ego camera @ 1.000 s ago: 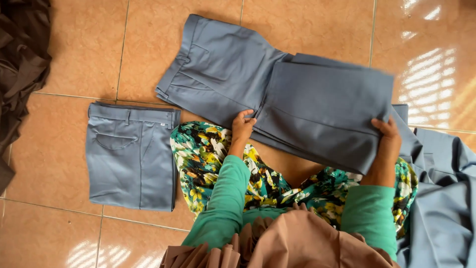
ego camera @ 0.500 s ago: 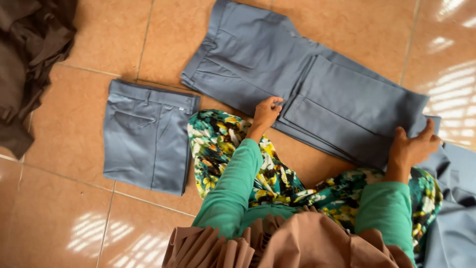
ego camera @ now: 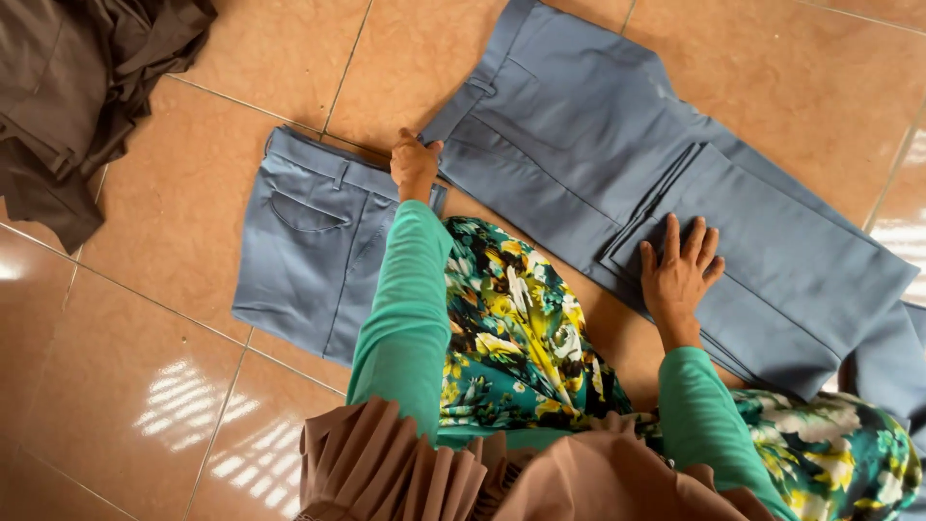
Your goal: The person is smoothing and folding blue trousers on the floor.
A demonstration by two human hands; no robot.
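Right hand (ego camera: 679, 266) spread flat on folded blue trousers (ego camera: 617, 164), left hand (ego camera: 415, 164) pinching their waistband

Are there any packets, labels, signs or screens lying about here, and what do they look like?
None in view: only cloth on the tiled floor.
Blue-grey trousers spread out, one folded pair beside them, and a dark brown heap at the top left.
No tag shows on them.

We have moved our left hand (ego camera: 416, 164) from the trousers' (ego camera: 617, 183) middle to the waistband corner, and our right hand (ego camera: 680, 270) now lies flat on the folded legs.
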